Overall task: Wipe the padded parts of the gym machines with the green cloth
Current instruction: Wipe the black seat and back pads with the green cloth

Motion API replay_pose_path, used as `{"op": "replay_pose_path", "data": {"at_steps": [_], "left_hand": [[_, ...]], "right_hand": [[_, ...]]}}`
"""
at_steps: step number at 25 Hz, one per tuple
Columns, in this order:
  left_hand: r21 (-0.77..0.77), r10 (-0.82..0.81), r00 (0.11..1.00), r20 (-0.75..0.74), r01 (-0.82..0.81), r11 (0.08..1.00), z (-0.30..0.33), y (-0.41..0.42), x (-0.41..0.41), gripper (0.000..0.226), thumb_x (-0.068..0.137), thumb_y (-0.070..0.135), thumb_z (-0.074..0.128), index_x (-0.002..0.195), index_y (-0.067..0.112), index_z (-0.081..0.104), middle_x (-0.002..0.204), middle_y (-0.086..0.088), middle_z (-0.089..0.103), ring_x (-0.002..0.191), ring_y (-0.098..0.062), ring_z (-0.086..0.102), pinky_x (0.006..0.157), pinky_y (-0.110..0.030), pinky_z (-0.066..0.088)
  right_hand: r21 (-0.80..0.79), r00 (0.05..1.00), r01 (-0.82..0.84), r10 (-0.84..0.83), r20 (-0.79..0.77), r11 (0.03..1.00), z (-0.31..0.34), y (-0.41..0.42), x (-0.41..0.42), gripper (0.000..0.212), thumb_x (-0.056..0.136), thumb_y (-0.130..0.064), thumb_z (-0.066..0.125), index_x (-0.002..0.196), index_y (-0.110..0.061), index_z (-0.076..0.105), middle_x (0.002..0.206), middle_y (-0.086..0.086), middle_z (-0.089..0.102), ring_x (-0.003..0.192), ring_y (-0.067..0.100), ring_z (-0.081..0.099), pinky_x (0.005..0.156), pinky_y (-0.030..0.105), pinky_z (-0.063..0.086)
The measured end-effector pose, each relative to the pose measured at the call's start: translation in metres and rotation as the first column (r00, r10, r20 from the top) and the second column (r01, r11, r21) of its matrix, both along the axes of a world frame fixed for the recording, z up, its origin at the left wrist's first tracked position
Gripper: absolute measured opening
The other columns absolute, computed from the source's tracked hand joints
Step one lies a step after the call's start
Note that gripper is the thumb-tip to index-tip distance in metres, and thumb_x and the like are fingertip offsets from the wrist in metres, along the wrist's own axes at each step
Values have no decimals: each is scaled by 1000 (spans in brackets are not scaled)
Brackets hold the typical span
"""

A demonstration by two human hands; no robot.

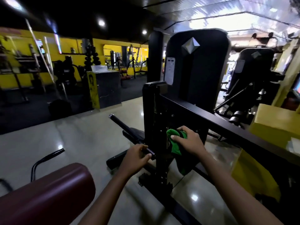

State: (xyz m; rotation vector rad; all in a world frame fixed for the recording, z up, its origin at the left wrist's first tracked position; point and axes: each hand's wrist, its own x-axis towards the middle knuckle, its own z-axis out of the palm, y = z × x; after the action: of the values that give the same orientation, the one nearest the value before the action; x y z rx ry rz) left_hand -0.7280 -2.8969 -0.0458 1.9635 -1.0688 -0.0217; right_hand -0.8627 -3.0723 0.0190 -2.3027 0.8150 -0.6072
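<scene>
The green cloth (pixel 176 144) is bunched against the black upright frame (pixel 152 120) of a gym machine, gripped by the right hand (pixel 188 141) with its fingers curled over it and a dark tail hanging below. The left hand (pixel 136 157) curls round the lower end of a black bar (pixel 125 125) beside the frame. A maroon pad (pixel 53 192) at lower left is cut off by the edge, and whatever lies under the cloth is hidden.

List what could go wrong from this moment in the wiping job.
1. The right hand presses the green cloth on the machine's black metal frame, not padding; the maroon pad may get skipped.
2. The cloth's hanging end could snag on the frame's bolts.
3. The left hand grips a black bar that might pivot.
</scene>
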Motion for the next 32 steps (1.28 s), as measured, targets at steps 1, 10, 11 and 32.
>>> {"op": "replay_pose_path", "data": {"at_steps": [1,10,11,32], "left_hand": [[-1,28,999,-21,-28,1000,-4,-9,4,36,86,25,68,120,12,62,112,-1,63,95,-10,58,82,-22,48],[14,249,967,-54,-249,968,-3,-58,46,35,88,21,65,121,10,61,118,-1,60,105,-8,54,85,-18,44],[15,272,961,-55,-271,962,-2,-59,54,35,88,20,65,122,11,60,121,-2,60,108,-11,54,86,-20,44],[-34,529,848,-31,-530,848,21,-11,360,40,86,21,68,124,10,59,128,-4,58,120,-16,52,98,-29,44]], "right_hand": [[10,1000,-26,26,-4,1000,1,-12,8,30,81,-46,67,105,-29,57,101,-1,63,95,20,60,84,39,51],[7,971,-238,238,-14,971,8,-90,85,25,82,-44,66,101,-30,58,99,0,65,95,22,61,86,42,50],[7,968,-250,250,-13,968,5,-94,94,26,82,-44,66,102,-29,59,99,0,65,96,22,60,87,41,49],[14,872,-490,490,-5,871,14,-55,450,31,82,-42,66,107,-24,59,108,4,64,102,26,58,85,39,48]]}}
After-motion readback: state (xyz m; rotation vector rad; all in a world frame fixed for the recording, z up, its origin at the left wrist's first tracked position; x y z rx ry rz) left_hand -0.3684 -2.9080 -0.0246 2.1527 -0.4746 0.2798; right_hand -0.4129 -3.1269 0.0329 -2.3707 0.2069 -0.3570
